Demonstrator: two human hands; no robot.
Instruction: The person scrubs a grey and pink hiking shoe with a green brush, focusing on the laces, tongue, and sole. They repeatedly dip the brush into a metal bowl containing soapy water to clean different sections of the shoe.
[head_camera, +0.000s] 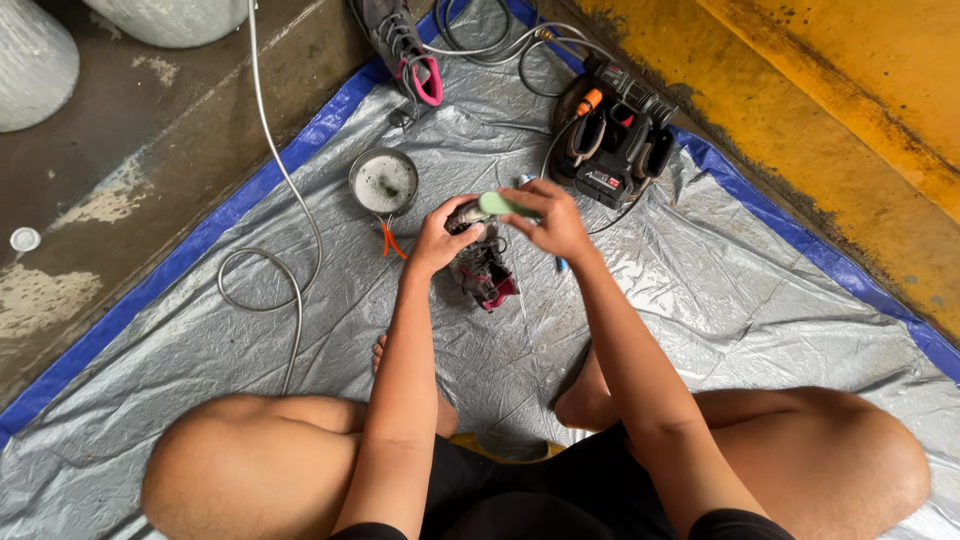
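The fingers of the left hand (438, 240) clamp around the toe end of a grey shoe with pink trim (483, 268), while the fingers of the right hand (552, 222) close on a pale green brush (497, 204) held just over the same end of the shoe. The shoe sits at the centre of a silver tarp with a blue border (250, 190), its pink heel pointing toward six o'clock, toward the person's folded legs. At about ten o'clock from the shoe, close by, stands a small round metal bowl of foamy water (384, 183), and an orange-handled tool (391, 240) lies between bowl and left wrist, partly hidden by the hand. At twelve o'clock, well apart, the second shoe (405, 45) rests on the tarp's edge with its pink lining showing. At one to two o'clock sits a black and red portable washer (612, 145) with coiled grey hoses (490, 40) behind it. A thin grey hose (275, 260) loops across the tarp at nine o'clock. Beyond the tarp lie bare concrete at the left and a yellow painted kerb (800, 110) at the right. The right hand covers the shoe's toe, so where the brush meets it cannot be told.
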